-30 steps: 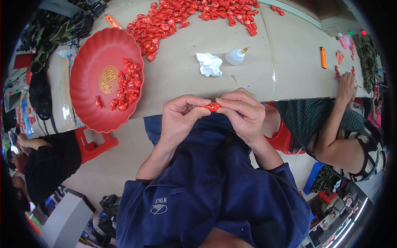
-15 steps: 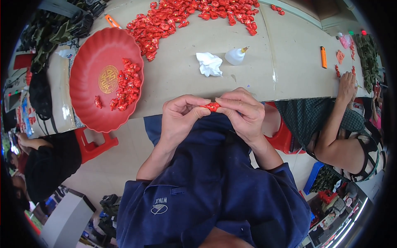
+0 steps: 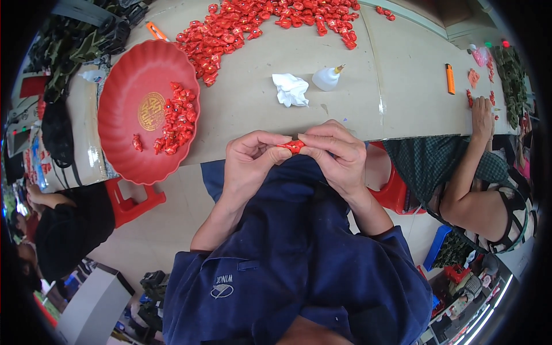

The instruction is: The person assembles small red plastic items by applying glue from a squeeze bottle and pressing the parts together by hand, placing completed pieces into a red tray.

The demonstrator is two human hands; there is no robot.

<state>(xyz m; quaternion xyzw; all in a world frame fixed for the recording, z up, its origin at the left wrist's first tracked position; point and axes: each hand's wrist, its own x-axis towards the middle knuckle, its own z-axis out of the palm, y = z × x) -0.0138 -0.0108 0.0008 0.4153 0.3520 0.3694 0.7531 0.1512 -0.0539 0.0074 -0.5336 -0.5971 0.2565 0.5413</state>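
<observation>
Close to the table's front edge, a small glossy red figurine (image 3: pixel 294 147) is pinched between my two hands. My left hand (image 3: pixel 248 163) grips its left end with thumb and index finger. On the other end, the thumb and fingers of my right hand (image 3: pixel 340 156) close in the same way. The fingertips hide much of its shape. Beyond my hands lie a crumpled white tissue (image 3: pixel 291 89) and a white squeeze bottle (image 3: pixel 326 79) with a narrow yellowish tip.
To the left, a red scalloped tray (image 3: pixel 123 109) carries several similar red figurines (image 3: pixel 179 121). A large heap of them (image 3: pixel 230 34) spreads along the far side, near an orange cutter (image 3: pixel 155 31). Another orange cutter (image 3: pixel 450 79) lies at right, near a co-worker's hand (image 3: pixel 482 118).
My hands hold nearly the same pose, with slight finger movement around the red figurine. The co-worker's hand at right has shifted a little.
</observation>
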